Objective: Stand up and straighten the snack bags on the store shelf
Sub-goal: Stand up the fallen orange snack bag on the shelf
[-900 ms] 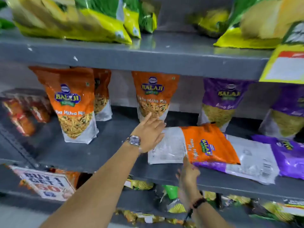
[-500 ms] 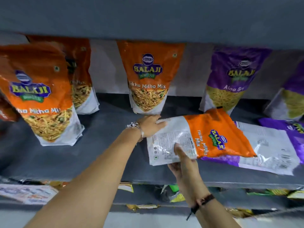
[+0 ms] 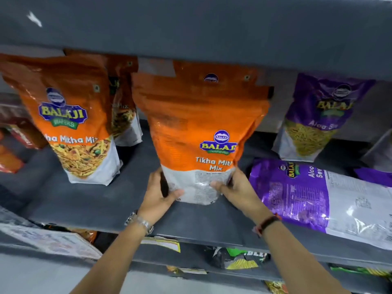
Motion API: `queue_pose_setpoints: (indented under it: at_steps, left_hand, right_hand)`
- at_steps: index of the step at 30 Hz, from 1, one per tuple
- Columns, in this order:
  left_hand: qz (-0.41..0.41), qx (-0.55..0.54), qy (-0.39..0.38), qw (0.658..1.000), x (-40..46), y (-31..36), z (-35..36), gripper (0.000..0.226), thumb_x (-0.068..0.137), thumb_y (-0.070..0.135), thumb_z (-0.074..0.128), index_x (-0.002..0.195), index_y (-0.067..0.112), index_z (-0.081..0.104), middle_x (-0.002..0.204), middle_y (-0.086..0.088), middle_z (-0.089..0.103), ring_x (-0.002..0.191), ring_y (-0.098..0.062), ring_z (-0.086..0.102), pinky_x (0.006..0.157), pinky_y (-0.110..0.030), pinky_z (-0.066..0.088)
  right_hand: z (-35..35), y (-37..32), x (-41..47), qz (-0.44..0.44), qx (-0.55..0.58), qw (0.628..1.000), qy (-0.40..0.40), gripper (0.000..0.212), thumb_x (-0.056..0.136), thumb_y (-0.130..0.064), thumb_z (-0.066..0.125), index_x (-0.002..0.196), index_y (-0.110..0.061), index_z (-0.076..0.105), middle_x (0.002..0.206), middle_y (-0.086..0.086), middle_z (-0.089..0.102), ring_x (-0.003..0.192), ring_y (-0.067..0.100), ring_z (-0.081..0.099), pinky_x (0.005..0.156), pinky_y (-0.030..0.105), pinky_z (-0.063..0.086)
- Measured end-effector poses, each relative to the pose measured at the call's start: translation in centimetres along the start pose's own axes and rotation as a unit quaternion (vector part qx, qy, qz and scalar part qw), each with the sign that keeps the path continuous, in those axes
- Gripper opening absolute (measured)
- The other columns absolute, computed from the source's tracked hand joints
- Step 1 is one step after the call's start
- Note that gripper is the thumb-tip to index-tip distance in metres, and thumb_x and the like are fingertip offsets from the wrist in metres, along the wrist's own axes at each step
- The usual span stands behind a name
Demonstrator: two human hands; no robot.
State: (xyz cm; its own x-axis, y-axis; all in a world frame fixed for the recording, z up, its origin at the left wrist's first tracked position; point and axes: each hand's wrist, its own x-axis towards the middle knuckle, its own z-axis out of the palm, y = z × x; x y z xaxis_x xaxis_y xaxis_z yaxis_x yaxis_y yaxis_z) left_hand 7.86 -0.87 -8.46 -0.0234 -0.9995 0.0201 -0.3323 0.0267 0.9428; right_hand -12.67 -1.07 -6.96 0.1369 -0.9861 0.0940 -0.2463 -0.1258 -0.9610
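Observation:
An orange Tikha Mitha Mix bag [image 3: 197,132] stands upright at the middle of the grey shelf [image 3: 89,204], its back label facing me. My left hand [image 3: 158,198] grips its lower left corner and my right hand [image 3: 235,187] grips its lower right corner. Another orange bag [image 3: 72,122] stands upright to the left, with a further one [image 3: 125,115] behind it. A purple Aloo Sev bag [image 3: 314,192] lies flat on the shelf to the right. A second purple bag [image 3: 316,117] stands upright at the back right.
The shelf above [image 3: 191,28] overhangs the bag tops. Red packets [image 3: 19,141] sit at the far left. A paper price sign [image 3: 48,240] hangs on the shelf front at lower left. Green and yellow bags [image 3: 239,257] lie on the shelf below.
The orange bag lay flat on top of the purple bag; now both hands hold it upright at the shelf's middle. The camera has moved closer to the shelf.

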Motion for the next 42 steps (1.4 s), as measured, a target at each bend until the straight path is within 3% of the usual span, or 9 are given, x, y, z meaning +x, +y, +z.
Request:
queue_pose_setpoints:
  at_steps: [7,10,13,17,25,29,32,34,42]
  left_hand:
    - [0.003,0.031,-0.037,0.999,2.4,-0.5,-1.2,0.065,0.074,0.016,0.069,0.128,0.019,0.033,0.115,0.008,0.045,0.11,-0.011,0.044,0.091,-0.021,0.036]
    - [0.011,0.015,0.044,0.999,3.1,0.0,-1.4,0.059,0.076,0.017,0.067,0.126,0.02,0.036,0.109,0.002,0.053,0.108,-0.017,0.052,0.099,-0.036,0.04]
    - [0.064,-0.121,0.064,0.988,1.4,0.9,-0.7,0.047,0.078,0.048,0.055,0.117,0.027,0.04,0.112,0.0,0.053,0.108,-0.011,0.051,0.104,-0.04,0.039]
    - [0.136,-0.179,0.032,0.974,-1.3,1.9,1.4,0.085,0.055,0.08,0.05,0.126,0.037,0.03,0.139,0.001,0.036,0.129,-0.011,0.037,0.103,-0.024,0.039]
    - [0.14,-0.053,0.039,0.988,0.6,1.1,0.0,0.052,0.06,0.048,0.06,0.108,0.038,0.043,0.101,0.018,0.057,0.091,0.016,0.055,0.078,-0.007,0.044]
    - [0.08,-0.101,0.064,0.99,1.4,-0.5,-1.0,0.06,0.078,0.038,0.058,0.129,0.016,0.036,0.121,0.005,0.051,0.115,-0.013,0.052,0.09,-0.017,0.042]
    - [0.053,-0.116,0.014,0.992,0.5,-0.9,-0.6,0.078,0.059,0.061,0.066,0.124,0.037,0.031,0.122,0.019,0.046,0.112,0.007,0.048,0.087,-0.009,0.042]
    - [0.04,-0.08,-0.023,0.996,0.1,-1.2,-0.1,0.077,0.059,0.045,0.075,0.116,0.052,0.025,0.122,0.022,0.043,0.114,0.004,0.045,0.09,-0.013,0.039]
    - [0.022,-0.033,-0.08,0.996,2.1,-1.9,-0.6,0.092,0.075,0.008,0.067,0.14,0.026,0.004,0.147,-0.003,0.029,0.133,-0.018,0.031,0.11,-0.046,0.032]
  right_hand:
    - [1.6,0.2,-1.9,-0.015,0.046,0.998,0.028,0.036,0.074,-0.041,0.065,0.107,-0.037,0.051,0.109,-0.018,0.063,0.103,-0.004,0.059,0.087,0.017,0.05]
    - [2.4,0.1,-3.9,-0.059,0.082,0.992,0.069,0.052,0.075,-0.063,0.054,0.112,-0.025,0.052,0.114,-0.005,0.062,0.109,0.004,0.056,0.091,0.016,0.044]
    - [2.0,0.0,-3.4,-0.04,0.116,0.987,0.107,0.064,0.071,-0.077,0.039,0.112,-0.031,0.053,0.117,-0.017,0.057,0.112,-0.008,0.05,0.089,0.004,0.037]
    - [2.0,-0.1,0.3,0.02,0.119,0.991,0.06,0.064,0.08,-0.069,0.024,0.134,-0.035,0.032,0.134,-0.027,0.038,0.127,-0.011,0.033,0.096,0.001,0.028]
    - [2.6,0.3,-0.4,-0.006,0.132,0.989,0.065,0.061,0.082,-0.063,0.033,0.128,-0.025,0.044,0.13,-0.009,0.052,0.119,-0.004,0.047,0.097,0.01,0.04]
    - [1.3,1.2,-2.0,0.005,0.057,0.994,0.097,0.063,0.076,-0.045,0.059,0.129,-0.02,0.037,0.135,-0.001,0.045,0.12,-0.002,0.044,0.104,0.027,0.04]
    - [0.9,1.4,-1.7,0.005,0.007,1.0,0.026,0.085,0.065,-0.036,0.072,0.134,-0.028,0.024,0.14,-0.015,0.035,0.129,-0.008,0.031,0.103,0.012,0.029]
    - [1.0,1.7,-1.3,-0.006,-0.008,1.0,0.002,0.08,0.065,-0.031,0.076,0.124,-0.044,0.023,0.127,-0.03,0.037,0.117,-0.024,0.032,0.089,-0.004,0.029]
    - [2.9,2.3,-1.2,-0.001,-0.044,0.992,0.12,0.065,0.068,-0.019,0.077,0.105,-0.044,0.029,0.107,-0.033,0.041,0.101,-0.016,0.044,0.073,-0.009,0.033]
